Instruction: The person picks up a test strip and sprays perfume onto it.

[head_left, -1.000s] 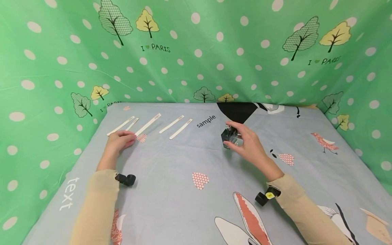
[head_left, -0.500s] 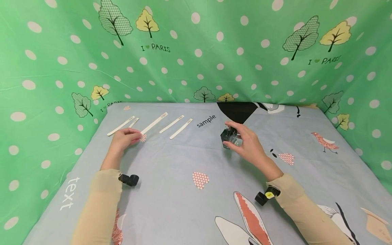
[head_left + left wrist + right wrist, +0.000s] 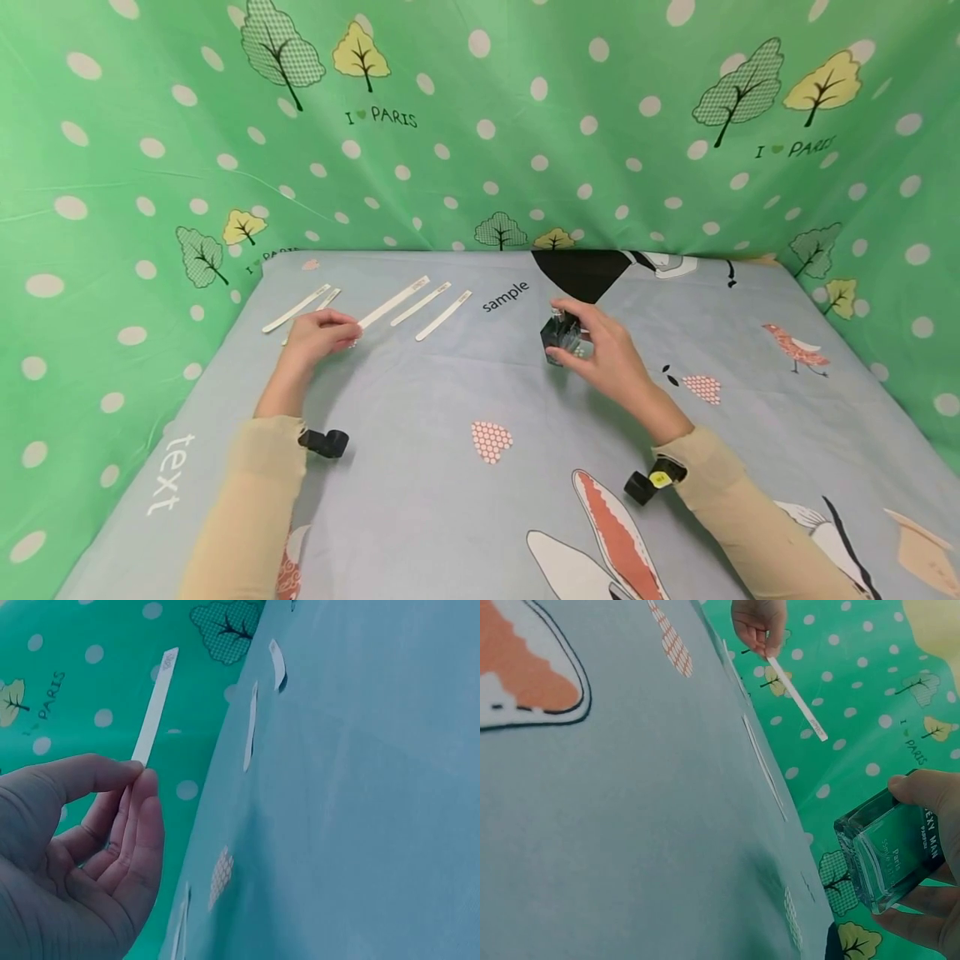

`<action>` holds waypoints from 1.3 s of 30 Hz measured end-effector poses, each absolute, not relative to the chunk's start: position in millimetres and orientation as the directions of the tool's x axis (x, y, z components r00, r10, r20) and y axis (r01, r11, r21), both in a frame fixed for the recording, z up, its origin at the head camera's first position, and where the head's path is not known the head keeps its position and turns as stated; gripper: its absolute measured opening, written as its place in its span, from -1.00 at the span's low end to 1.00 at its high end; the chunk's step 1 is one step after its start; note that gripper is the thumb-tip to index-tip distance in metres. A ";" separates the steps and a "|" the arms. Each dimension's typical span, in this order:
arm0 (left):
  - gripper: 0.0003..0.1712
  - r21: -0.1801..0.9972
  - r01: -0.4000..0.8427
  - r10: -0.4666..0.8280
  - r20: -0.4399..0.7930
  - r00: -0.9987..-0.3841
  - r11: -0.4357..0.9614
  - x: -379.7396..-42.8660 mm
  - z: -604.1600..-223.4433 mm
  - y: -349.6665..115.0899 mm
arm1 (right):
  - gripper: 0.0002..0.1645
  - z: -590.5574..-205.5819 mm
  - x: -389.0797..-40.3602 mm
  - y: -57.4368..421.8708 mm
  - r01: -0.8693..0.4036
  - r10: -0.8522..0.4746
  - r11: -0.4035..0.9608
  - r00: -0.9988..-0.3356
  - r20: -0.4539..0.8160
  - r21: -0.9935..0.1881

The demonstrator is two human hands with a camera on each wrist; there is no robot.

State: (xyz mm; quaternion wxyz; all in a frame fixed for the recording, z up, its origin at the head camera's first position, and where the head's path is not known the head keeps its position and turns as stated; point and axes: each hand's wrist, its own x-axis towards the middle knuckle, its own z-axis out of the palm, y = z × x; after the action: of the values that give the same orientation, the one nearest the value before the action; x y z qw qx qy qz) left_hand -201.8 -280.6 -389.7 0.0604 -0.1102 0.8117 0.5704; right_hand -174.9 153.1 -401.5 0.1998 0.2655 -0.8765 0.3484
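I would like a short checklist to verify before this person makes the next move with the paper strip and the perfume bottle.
1. Left hand pinches the paper strip by one end: ok.
2. Strip's printed end is free of the fingers: ok, it points away from them.
3. Right hand grips the perfume bottle: ok.
4. Strip and bottle are apart: ok, a gap shows in the head view.
5. Four other strips lie on the tablecloth: ok, though one is partly hidden.
6. Which way any spray outlet faces: cannot tell, too small.

Five white strips (image 3: 393, 302), one bottle (image 3: 559, 335)
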 end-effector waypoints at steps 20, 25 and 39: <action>-0.71 0.912 -0.178 -0.011 -0.187 -0.982 0.369 -199.2 -375.3 -246.7 | -0.20 -403.0 -175.5 148.4 -0.612 -0.327 0.612 -0.772 0.545 -0.500; -0.72 0.917 -0.172 0.002 -0.185 -0.983 0.359 -198.0 -373.5 -240.7 | -0.20 -402.8 -175.5 146.0 -0.611 -0.326 0.620 -0.771 0.547 -0.492; -0.72 0.912 -0.150 0.027 -0.174 -0.984 0.383 -197.5 -372.3 -225.1 | -0.20 -403.7 -176.8 142.6 -0.624 -0.326 0.617 -0.758 0.565 -0.480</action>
State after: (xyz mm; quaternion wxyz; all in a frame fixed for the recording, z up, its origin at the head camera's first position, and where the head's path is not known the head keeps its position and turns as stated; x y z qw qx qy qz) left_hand -197.5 -225.1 -372.3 0.0800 -0.0371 0.8276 0.5544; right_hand -176.8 142.6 -403.7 0.2170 0.2721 -0.8727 0.3425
